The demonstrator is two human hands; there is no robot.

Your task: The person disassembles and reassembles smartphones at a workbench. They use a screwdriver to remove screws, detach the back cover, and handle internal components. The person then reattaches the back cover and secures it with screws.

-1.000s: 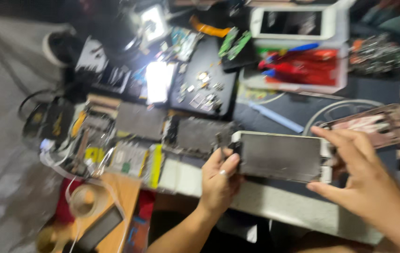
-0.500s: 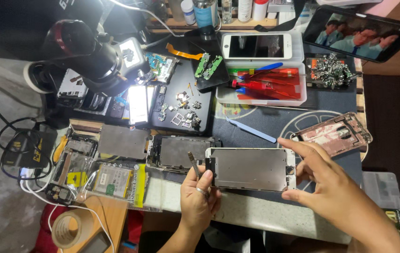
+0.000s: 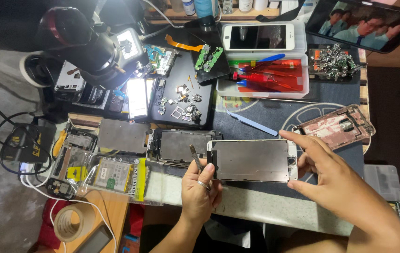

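**Phone screen held over the bench**

The screen panel (image 3: 252, 160) is gripped at its left edge by the left hand (image 3: 201, 192), where tweezers (image 3: 195, 157) also seem pinched. Its right edge is clasped by the right hand (image 3: 331, 180). Above the mat (image 3: 275, 117) it is held, near a pink housing (image 3: 335, 126) and blue pry tool (image 3: 252, 124).

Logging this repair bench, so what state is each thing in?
Screen panel: back side up, held at both ends.
Left hand: grips the panel's left end, tweezers tucked in it.
Right hand: fingertips on the right end.
Pink housing: opened, gutted.
White phone: screen dark.
Tablet: playing video.
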